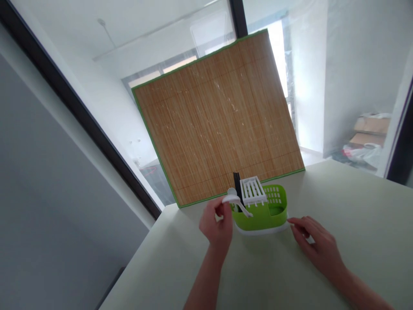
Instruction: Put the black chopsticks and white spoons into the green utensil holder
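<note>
My left hand (219,221) pinches a white spoon (231,198) by its bowl end, in front of the left side of a green utensil holder (256,221). The spoon's handle slants down to the right across the holder's front. Behind it, another light spoon (231,190) and black chopsticks (237,183) stand upright in the left compartment. A white slatted rack (253,190) tops the middle, and the right compartment is a perforated basket. With fingers partly bent and apart, my right hand (314,241) reaches the right end of the holder's white base tray (261,231); fingertips appear to touch it.
The holder stands on a pale table (258,275). Behind it a bamboo mat (219,120) with green edging leans against a glass pane with dark frames (77,114). Beyond the glass, cardboard boxes (371,125) and plastic bags lie at the right.
</note>
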Tool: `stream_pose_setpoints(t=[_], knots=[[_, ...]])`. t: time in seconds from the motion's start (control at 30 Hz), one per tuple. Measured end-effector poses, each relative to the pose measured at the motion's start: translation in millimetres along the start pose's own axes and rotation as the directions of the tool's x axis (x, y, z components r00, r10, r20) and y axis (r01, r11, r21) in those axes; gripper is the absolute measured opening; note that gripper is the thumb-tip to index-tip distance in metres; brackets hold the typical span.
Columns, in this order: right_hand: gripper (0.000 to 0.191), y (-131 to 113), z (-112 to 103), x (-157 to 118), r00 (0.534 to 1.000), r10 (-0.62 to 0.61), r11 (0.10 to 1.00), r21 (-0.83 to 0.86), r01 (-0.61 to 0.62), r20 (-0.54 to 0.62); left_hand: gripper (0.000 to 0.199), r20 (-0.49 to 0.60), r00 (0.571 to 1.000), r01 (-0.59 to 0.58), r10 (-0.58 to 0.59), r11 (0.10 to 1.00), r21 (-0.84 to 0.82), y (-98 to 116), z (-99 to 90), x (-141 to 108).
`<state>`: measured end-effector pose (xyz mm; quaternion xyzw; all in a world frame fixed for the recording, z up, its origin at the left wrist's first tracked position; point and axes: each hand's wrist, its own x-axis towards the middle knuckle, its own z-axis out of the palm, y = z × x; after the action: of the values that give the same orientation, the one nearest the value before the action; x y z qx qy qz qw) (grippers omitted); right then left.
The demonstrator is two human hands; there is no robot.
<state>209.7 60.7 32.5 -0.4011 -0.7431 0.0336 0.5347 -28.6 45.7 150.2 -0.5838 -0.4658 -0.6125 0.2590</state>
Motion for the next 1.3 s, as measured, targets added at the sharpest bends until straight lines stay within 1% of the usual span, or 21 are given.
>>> stream_pose_setpoints(t=[0.03,0.1,0.13,0.2,0.27,0.37,0.43,0.63,0.77,0.87,0.97,1.03,1.07,1.1,1.13,1.2,1.27,1.3], knots=[[0.016,6,0,2,1.000,0.031,0.995,-0.091,-0.030,0.003,0.008,-0.015,1.000,0.027,-0.027,0.999,0.020,-6,3.2,9],[0.018,20,-1,4,0.994,0.102,0.955,-0.283,-0.086,0.045,0.014,0.027,0.996,0.086,-0.087,0.996,0.037,-19,13.6,22],[0.020,28,0,4,0.989,0.128,0.928,-0.362,-0.091,0.079,0.017,0.067,0.990,0.119,-0.122,0.992,0.044,-26,19.9,25],[0.022,42,1,3,0.977,0.151,0.879,-0.472,-0.063,0.149,0.022,0.158,0.968,0.182,-0.193,0.980,0.082,-40,33.1,27],[0.023,52,3,1,0.962,0.179,0.840,-0.541,-0.040,0.207,0.026,0.255,0.929,0.229,-0.267,0.959,0.170,-52,44.5,23],[0.022,57,6,-3,0.938,0.220,0.813,-0.582,-0.025,0.267,0.029,0.389,0.840,0.251,-0.378,0.907,0.339,-66,56.0,15],[0.022,56,6,-4,0.927,0.238,0.807,-0.590,-0.023,0.289,0.028,0.439,0.794,0.247,-0.421,0.883,0.400,-72,60.5,9],[0.023,54,5,-3,0.900,0.301,0.786,-0.616,-0.048,0.314,0.025,0.504,0.715,0.233,-0.485,0.844,0.483,-85,69.3,4],[0.025,58,6,-6,0.892,0.309,0.800,-0.598,-0.057,0.329,0.025,0.550,0.688,0.155,-0.474,0.836,0.526,-89,73.0,4],[0.027,61,8,-8,0.890,0.302,0.822,-0.566,-0.063,0.341,0.027,0.588,0.683,0.076,-0.433,0.843,0.532,-88,74.0,1],[0.027,61,7,-8,0.889,0.288,0.853,-0.516,-0.071,0.355,0.027,0.609,0.684,0.029,-0.401,0.849,0.527,-86,73.2,0],[0.028,58,6,-7,0.880,0.311,0.872,-0.476,-0.113,0.360,0.027,0.601,0.700,0.020,-0.386,0.851,0.524,-83,70.3,1],[0.029,56,5,-6,0.867,0.339,0.876,-0.458,-0.149,0.367,0.028,0.591,0.711,0.019,-0.380,0.851,0.525,-81,67.8,1],[0.030,54,4,-5,0.847,0.372,0.877,-0.442,-0.188,0.378,0.030,0.573,0.730,0.023,-0.372,0.852,0.523,-79,64.6,1],[0.030,51,3,-4,0.826,0.406,0.874,-0.431,-0.225,0.392,0.031,0.544,0.760,0.036,-0.356,0.858,0.512,-76,60.7,0],[0.030,47,1,-2,0.789,0.447,0.869,-0.414,-0.271,0.422,0.032,0.454,0.839,0.074,-0.301,0.889,0.452,-69,51.3,-8],[0.028,47,-1,-1,0.776,0.460,0.869,-0.398,-0.294,0.432,0.028,0.356,0.908,0.093,-0.222,0.934,0.344,-60,41.3,-23],[0.026,48,-2,-2,0.773,0.465,0.869,-0.390,-0.305,0.431,0.025,0.327,0.927,0.087,-0.183,0.954,0.287,-55,36.6,-32]])
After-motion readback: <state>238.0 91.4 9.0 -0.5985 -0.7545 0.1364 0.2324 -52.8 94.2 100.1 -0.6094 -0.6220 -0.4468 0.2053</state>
